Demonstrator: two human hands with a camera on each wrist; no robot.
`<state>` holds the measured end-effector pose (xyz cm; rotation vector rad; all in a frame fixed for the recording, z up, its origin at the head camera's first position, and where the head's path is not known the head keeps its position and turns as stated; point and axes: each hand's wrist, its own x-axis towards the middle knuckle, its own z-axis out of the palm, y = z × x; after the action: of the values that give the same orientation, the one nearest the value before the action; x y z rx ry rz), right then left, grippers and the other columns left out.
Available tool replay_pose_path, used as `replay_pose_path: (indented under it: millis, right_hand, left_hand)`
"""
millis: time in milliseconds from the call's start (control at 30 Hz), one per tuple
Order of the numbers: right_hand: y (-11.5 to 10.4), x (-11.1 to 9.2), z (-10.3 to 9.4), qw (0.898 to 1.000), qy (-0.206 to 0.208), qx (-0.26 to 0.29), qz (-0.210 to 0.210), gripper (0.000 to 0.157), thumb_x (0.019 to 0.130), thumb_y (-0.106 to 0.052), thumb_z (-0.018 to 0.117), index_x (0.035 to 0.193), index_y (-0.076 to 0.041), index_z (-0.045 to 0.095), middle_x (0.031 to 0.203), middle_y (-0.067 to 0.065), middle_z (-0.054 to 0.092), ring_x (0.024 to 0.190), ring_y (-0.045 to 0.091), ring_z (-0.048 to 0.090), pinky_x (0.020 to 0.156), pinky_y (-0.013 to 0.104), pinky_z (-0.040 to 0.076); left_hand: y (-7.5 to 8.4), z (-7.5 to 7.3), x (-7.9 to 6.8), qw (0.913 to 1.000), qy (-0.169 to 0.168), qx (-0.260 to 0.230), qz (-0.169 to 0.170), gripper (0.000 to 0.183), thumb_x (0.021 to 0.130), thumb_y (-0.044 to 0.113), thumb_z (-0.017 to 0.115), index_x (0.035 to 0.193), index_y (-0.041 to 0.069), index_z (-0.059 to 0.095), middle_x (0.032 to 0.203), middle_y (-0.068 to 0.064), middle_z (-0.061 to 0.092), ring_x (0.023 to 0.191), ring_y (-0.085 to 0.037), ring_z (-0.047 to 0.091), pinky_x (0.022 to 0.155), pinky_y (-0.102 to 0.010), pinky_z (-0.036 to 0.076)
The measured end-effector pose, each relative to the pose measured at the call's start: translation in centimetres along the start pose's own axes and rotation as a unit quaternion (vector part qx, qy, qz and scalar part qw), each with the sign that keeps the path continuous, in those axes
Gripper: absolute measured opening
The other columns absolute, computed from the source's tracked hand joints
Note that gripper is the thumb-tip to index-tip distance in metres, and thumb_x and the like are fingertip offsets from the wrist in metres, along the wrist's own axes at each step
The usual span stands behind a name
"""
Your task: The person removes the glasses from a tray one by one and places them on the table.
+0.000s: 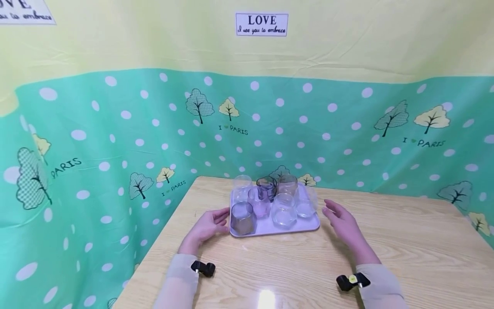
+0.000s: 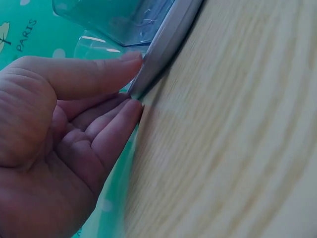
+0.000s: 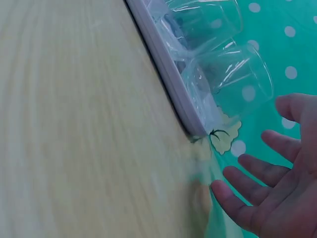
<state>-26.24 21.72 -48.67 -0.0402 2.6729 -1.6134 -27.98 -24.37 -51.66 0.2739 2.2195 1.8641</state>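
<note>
A pale lilac tray (image 1: 266, 229) lies on the wooden table with several drinking glasses on it. A grey-tinted glass (image 1: 244, 219) stands at its front left corner, next to a pink-tinted glass (image 1: 259, 202). Clear glasses (image 1: 284, 211) stand at the front and right, and darker ones (image 1: 287, 184) at the back. My left hand (image 1: 208, 225) is at the tray's left edge; in the left wrist view the thumb (image 2: 106, 74) reaches the rim and the fingertips are low beside it. To the right, apart from the tray, my right hand (image 1: 341, 223) has its fingers spread, holding nothing.
The wooden table (image 1: 401, 240) extends in front of the tray and to its right. Behind and at the left hangs a green and yellow curtain (image 1: 328, 128) with dots and trees. Each wrist wears a small black camera (image 1: 203, 268).
</note>
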Motion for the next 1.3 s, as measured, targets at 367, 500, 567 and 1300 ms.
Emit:
replay_pose_path:
  millis: [367, 500, 567, 1300]
  right_hand:
    - [0.1, 2.0, 0.8, 0.999, -0.001, 0.024, -0.023, 0.089, 0.102, -0.03, 0.074, 0.171, -0.008, 0.022, 0.172, 0.026, 0.028, 0.153, 0.049, 0.035, 0.125, 0.061, 0.035]
    - [0.1, 2.5, 1.1, 0.999, -0.002, 0.035, -0.037, 0.095, 0.099, -0.028, 0.079, 0.172, -0.01, 0.021, 0.172, 0.025, 0.029, 0.152, 0.049, 0.036, 0.125, 0.061, 0.036]
    - [0.1, 2.7, 1.4, 0.998, 0.001, 0.038, -0.041, 0.096, 0.098, -0.028, 0.08, 0.172, -0.011, 0.021, 0.172, 0.024, 0.03, 0.152, 0.049, 0.037, 0.125, 0.061, 0.037]
    - [-0.2, 4.0, 3.2, 0.999, 0.0, -0.012, -0.047, 0.103, 0.095, -0.037, 0.083, 0.173, -0.015, 0.019, 0.171, 0.025, 0.03, 0.152, 0.052, 0.035, 0.124, 0.066, 0.034]
  left_hand:
    - [0.0, 0.5, -0.1, 0.9996, -0.004, 0.028, 0.0, 0.089, 0.081, -0.009, 0.084, 0.157, -0.012, 0.039, 0.166, -0.027, 0.038, 0.152, -0.044, 0.039, 0.125, -0.047, 0.037]
    - [-0.3, 0.6, -0.1, 0.9992, 0.006, 0.04, -0.005, 0.088, 0.081, -0.008, 0.085, 0.157, -0.011, 0.042, 0.165, -0.025, 0.04, 0.151, -0.043, 0.04, 0.125, -0.047, 0.038]
    - [-0.4, 0.6, -0.2, 0.9987, 0.01, 0.048, -0.008, 0.088, 0.081, -0.007, 0.086, 0.157, -0.01, 0.043, 0.165, -0.024, 0.04, 0.151, -0.043, 0.041, 0.124, -0.047, 0.038]
    - [0.0, 0.5, -0.3, 0.9984, 0.006, 0.055, -0.012, 0.088, 0.083, -0.003, 0.087, 0.158, -0.009, 0.042, 0.166, -0.023, 0.04, 0.151, -0.044, 0.041, 0.124, -0.047, 0.039]
